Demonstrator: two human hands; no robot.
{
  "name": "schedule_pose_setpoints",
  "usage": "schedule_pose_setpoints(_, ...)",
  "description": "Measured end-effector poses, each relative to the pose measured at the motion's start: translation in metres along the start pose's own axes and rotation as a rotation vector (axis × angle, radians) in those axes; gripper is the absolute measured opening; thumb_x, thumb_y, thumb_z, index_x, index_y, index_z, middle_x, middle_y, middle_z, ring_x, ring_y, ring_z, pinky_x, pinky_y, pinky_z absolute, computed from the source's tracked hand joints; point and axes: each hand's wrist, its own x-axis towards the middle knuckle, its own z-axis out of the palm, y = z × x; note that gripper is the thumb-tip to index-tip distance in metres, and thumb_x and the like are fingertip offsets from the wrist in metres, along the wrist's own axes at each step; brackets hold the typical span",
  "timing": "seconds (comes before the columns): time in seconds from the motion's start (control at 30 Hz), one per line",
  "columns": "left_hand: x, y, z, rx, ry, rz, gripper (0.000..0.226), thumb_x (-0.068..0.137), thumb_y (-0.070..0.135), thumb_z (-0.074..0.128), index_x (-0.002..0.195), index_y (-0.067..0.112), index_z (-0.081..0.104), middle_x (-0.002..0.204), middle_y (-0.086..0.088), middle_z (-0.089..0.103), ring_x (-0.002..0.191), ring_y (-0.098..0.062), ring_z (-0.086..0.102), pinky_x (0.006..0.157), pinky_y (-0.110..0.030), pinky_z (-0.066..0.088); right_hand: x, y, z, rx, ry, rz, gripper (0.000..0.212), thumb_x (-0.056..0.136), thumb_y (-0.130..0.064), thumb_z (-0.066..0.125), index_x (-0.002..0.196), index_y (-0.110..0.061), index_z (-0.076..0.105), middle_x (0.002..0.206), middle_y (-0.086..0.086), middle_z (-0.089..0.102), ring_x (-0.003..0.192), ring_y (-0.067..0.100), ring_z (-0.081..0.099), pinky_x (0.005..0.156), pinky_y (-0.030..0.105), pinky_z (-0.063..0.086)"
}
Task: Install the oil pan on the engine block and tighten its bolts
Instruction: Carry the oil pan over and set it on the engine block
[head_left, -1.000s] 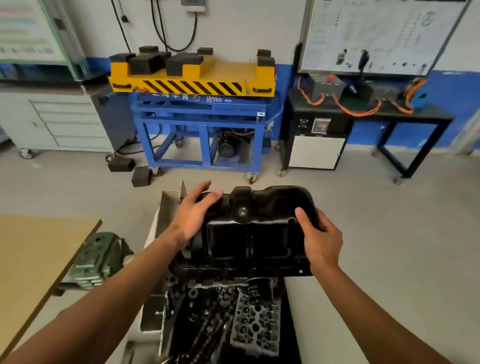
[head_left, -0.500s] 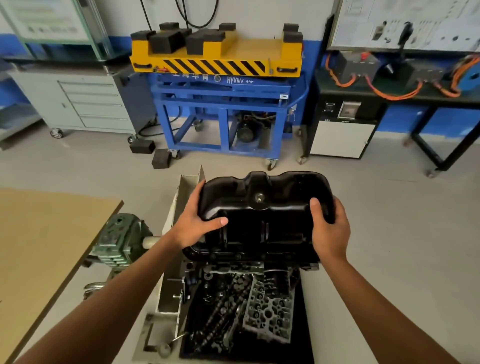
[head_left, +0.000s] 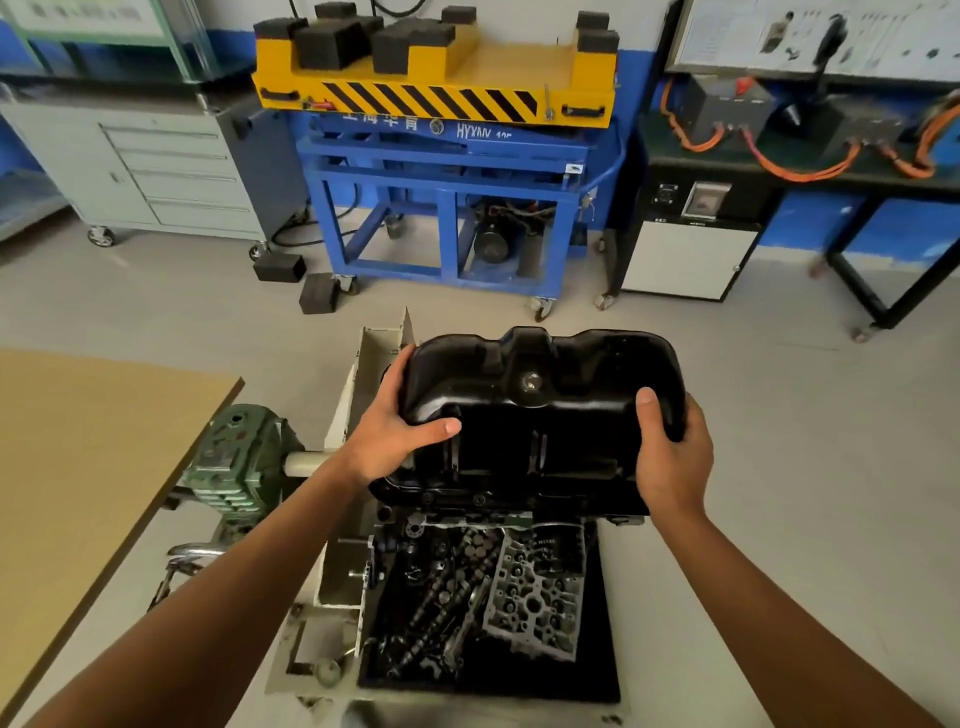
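A black oil pan, bottom side up with its drain plug showing, sits over the engine block, whose top edge shows as a thin strip under the pan's near flange. My left hand grips the pan's left end, thumb across its top. My right hand grips the right end, thumb on top and fingers wrapped round the side. The rest of the block is hidden under the pan.
Below the pan a black tray holds a cylinder head, camshafts and small parts. A green gearbox and a wooden table stand at left. A blue and yellow lift cart stands ahead, with a grey cabinet and black bench.
My left hand has shifted from the pan's top to its left end, thumb now on top. The camera has tilted downward, showing more of the parts tray. The pan stays in both hands.
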Motion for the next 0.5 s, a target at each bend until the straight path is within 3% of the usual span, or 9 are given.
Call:
schedule_pose_setpoints(0.2, -0.0010, -0.0034, 0.0029, 0.005, 0.016, -0.020, 0.118, 0.059, 0.054, 0.087, 0.155, 0.043, 0.020, 0.146, 0.013, 0.046, 0.135, -0.007, 0.046, 0.117, -0.037, 0.036, -0.0010, -0.0034, -0.0038, 0.006, 0.000, 0.009, 0.013, 0.077, -0.072, 0.057, 0.089, -0.067, 0.057, 0.094, -0.039, 0.064, 0.090, -0.017, 0.060, 0.079, 0.016, 0.045)
schedule_pose_setpoints(0.5, -0.0015, -0.0031, 0.0025, 0.019, 0.035, -0.017, 0.119, 0.057, 0.059, 0.087, 0.154, 0.044, 0.021, 0.148, 0.009, 0.045, 0.134, -0.007, 0.047, 0.117, -0.037, 0.037, 0.0014, -0.0032, -0.0020, 0.010, -0.005, 0.016, 0.021, 0.078, -0.070, 0.058, 0.095, -0.057, 0.060, 0.095, -0.033, 0.066, 0.091, -0.012, 0.062, 0.082, 0.019, 0.047)
